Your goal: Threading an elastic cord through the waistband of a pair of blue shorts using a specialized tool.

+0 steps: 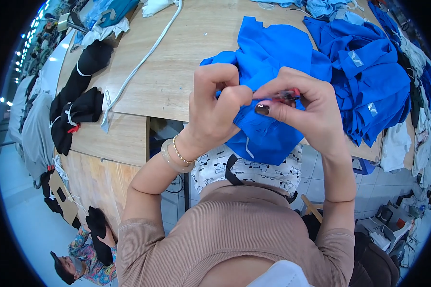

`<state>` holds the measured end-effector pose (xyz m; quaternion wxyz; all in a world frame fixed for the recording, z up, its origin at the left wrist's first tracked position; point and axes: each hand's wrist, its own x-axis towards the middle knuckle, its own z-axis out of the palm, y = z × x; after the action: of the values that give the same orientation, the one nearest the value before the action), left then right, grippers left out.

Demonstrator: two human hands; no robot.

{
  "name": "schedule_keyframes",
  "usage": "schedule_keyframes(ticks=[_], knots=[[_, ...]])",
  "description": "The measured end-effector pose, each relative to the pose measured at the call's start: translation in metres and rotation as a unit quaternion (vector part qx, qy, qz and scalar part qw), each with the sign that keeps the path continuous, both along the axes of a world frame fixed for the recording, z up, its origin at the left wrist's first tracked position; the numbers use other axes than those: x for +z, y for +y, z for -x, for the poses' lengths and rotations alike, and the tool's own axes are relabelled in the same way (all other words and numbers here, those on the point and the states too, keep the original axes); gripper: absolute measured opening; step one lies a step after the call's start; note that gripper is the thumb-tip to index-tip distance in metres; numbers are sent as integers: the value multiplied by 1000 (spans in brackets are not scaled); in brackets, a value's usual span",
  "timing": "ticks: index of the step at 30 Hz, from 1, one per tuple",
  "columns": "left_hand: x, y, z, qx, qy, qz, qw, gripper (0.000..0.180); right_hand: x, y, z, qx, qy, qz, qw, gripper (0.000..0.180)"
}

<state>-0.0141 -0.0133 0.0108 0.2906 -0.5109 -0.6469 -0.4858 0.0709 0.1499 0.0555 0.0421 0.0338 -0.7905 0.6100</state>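
I log the pale wooden table point(196, 36) as the largest item, spreading across the upper part of the view, with a co-worker point(93, 263) in a patterned top and dark cap at its lower left, holding dark cloth. On the table's right lies a heaped pile of blue garments point(373, 91), with two pale, shiny rectangles on its folds.

I find the blue garment point(285, 50) under work left of that pile, partly on the table and partly hanging over its near edge, in front of a white apron point(263, 168) with a dog print. Black cloth bundles point(79, 103) lie on the left side of the table; right of them a long white strip point(150, 51) runs diagonally across the wood.

I record the right hand point(313, 103) as narrow, thumb and forefinger pinching a small tool; the left hand point(215, 107), just beside it, has its fingers curled and its thumb and forefinger closed on the blue garment. How much fabric it grips I cannot tell.

The left wrist bears a translucent bangle point(169, 160) and a beaded bracelet point(178, 147). Smallest is the red-handled tool point(295, 93), blurred, mostly hidden by the fingers.
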Motion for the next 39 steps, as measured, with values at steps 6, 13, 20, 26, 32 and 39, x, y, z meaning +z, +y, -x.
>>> schedule_keyframes(ticks=[6,13,20,26,32,39], knots=[[3,2,1,9,-4,25,1000,30,-12,1,1,-105,59,135,984,10],[4,-2,1,18,-7,47,999,27,-7,21,-6,-134,78,86,984,23],[4,1,2,19,-8,42,999,26,-10,27,-20,-137,212,-262,931,19],[5,2,1,15,-6,50,999,25,-8,12,-19,-156,226,-301,913,23],[4,2,2,14,1,56,998,24,-8,9,-17,-156,221,-333,903,26],[4,2,1,17,2,58,998,24,-8,8,-15,-149,216,-312,913,26]])
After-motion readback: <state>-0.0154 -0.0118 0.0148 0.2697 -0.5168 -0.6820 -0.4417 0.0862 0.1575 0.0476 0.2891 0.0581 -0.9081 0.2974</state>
